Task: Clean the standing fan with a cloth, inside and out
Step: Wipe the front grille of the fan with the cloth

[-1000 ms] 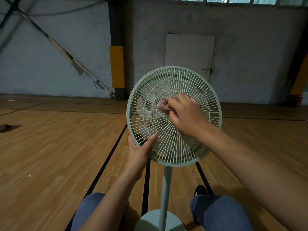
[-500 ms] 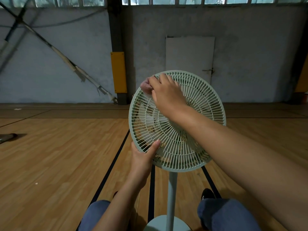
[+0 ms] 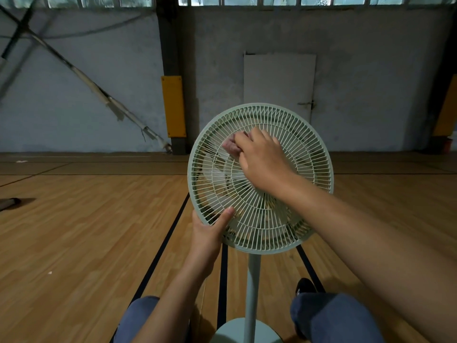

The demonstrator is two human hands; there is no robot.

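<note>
At the bottom edge of the view sat the person's two knees in blue trousers [image 3: 329,315], with a black shoe [image 3: 305,288] just beyond the right knee. Between the knees stood the round pale green base [image 3: 246,330] of the standing fan, and from it a slim pale green pole [image 3: 251,280] rose upright to the fan head. The left hand [image 3: 209,231] gripped the lower left rim of the round pale green plastic fan grille [image 3: 309,149], thumb laid over the front ribs and the other fingers hidden behind the rim. The right hand [image 3: 263,160] lay across the upper middle of the grille front, fingers curled round a small crumpled pinkish cloth [image 3: 231,146] and pressing it against the ribs up and to the left of the hub. Pale blades [image 3: 217,175] showed through the ribs behind the cloth. Under all of it ran a wooden plank floor [image 3: 86,231] marked with black lines [image 3: 160,248]. Farther back, a dark object [image 3: 10,203] lay at the left edge of the floor. Against the grey concrete wall [image 3: 99,82] stood a yellow padded post cover [image 3: 173,106], a white panel [image 3: 279,78], and a slanting battered pole [image 3: 99,91], with a row of windows [image 3: 272,0] above.
</note>
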